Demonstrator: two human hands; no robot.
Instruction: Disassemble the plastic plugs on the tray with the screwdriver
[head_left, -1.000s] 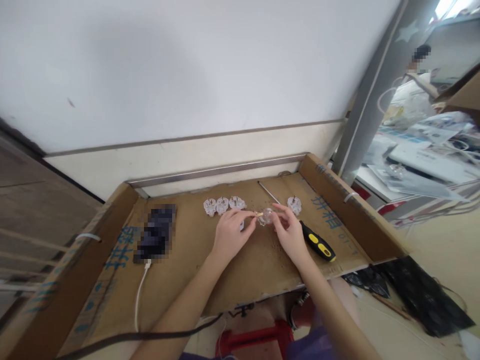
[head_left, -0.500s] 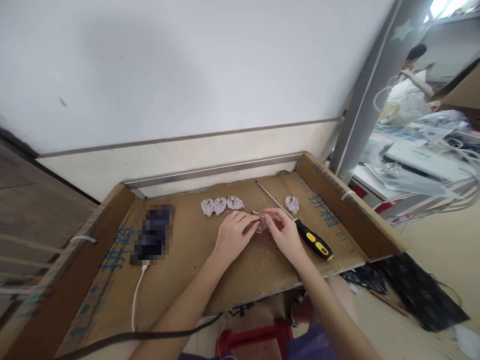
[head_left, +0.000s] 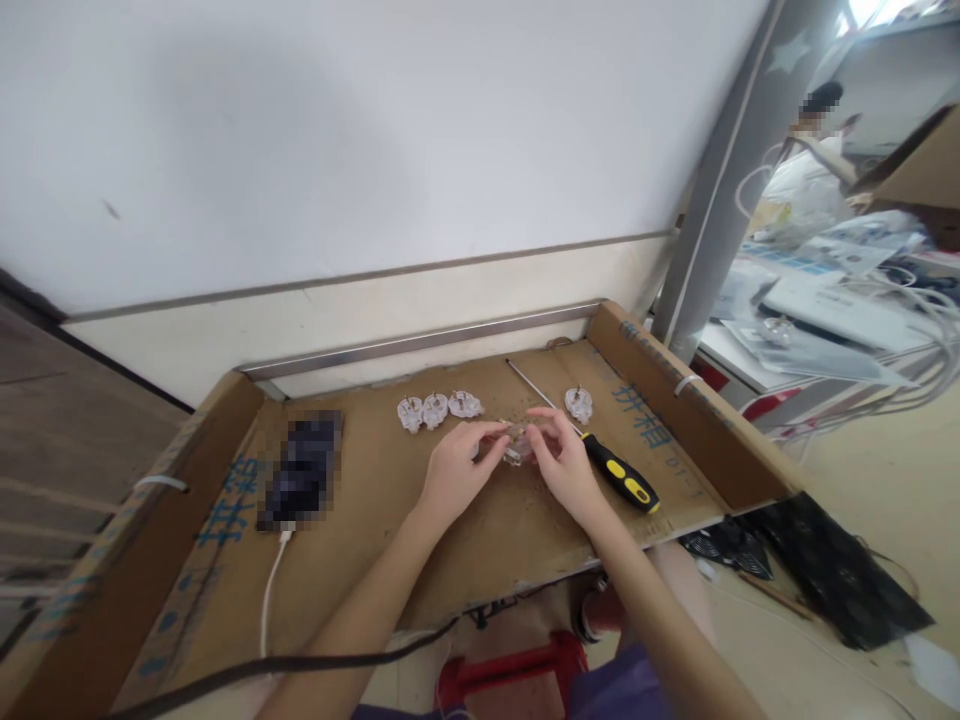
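Observation:
Both my hands meet over the middle of a cardboard tray (head_left: pixel 225 600). My left hand (head_left: pixel 454 470) and my right hand (head_left: pixel 562 460) pinch a small clear plastic plug part (head_left: pixel 516 446) between their fingertips, just above the cardboard. A row of three clear plug parts (head_left: pixel 439 408) lies beyond my left hand. One more clear plug part (head_left: pixel 578 403) lies beyond my right hand. A screwdriver with a black and yellow handle (head_left: pixel 622 474) lies right of my right hand, its long metal shaft (head_left: pixel 534 386) pointing to the far left.
A dark phone (head_left: pixel 301 470) lies at the tray's left with a white cable (head_left: pixel 271 590) running toward me. A white wall rises behind the tray. A grey post (head_left: pixel 720 180) stands at the right; beyond it is a cluttered bench with another person (head_left: pixel 814 150).
My hands have stayed together on the clear part and shifted slightly left and lower in the view as my head turned right. The fingertips have regripped the part.

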